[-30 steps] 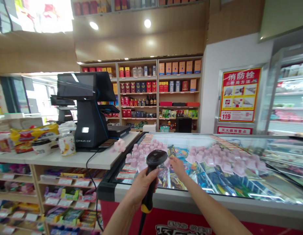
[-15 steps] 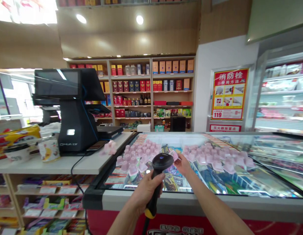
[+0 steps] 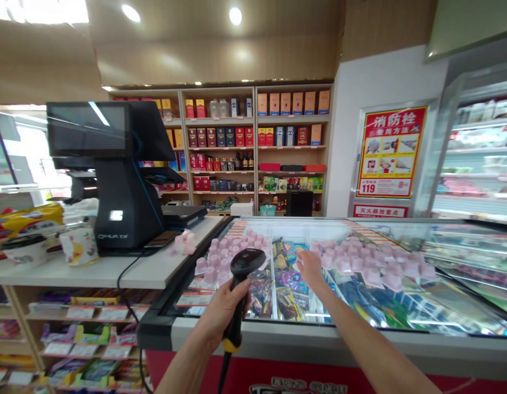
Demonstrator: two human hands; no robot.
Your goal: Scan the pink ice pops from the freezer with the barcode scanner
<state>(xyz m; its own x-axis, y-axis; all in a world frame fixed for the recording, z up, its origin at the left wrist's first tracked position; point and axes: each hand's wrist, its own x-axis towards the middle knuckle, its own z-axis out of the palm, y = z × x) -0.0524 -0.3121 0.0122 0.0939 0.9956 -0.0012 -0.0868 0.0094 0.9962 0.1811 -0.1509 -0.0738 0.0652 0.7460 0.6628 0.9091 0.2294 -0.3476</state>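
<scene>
My left hand (image 3: 223, 313) is wrapped round the handle of a black barcode scanner (image 3: 235, 317) with a yellow band at its base. The scanner's head tilts up over the glass lid. My right hand (image 3: 311, 271) is beside the right-hand group of small pink cup-shaped packs (image 3: 360, 260), fingers bent together. A pale bit shows at its fingertips, too small to name. Another group of pink packs (image 3: 214, 257) lies on the left of the glass, partly hidden behind the scanner. Both groups rest on the chest freezer (image 3: 278, 329).
A counter (image 3: 142, 276) on the left bears a till (image 3: 128, 202), cups and a few loose pink packs (image 3: 184, 243). The scanner's cable (image 3: 224, 372) hangs down in front of the freezer. Shelves of boxes (image 3: 220, 137) stand at the back.
The scanner in my left hand has moved left. My right hand has moved slightly right, away from it; the pink pack seen in its fingers earlier no longer shows clearly.
</scene>
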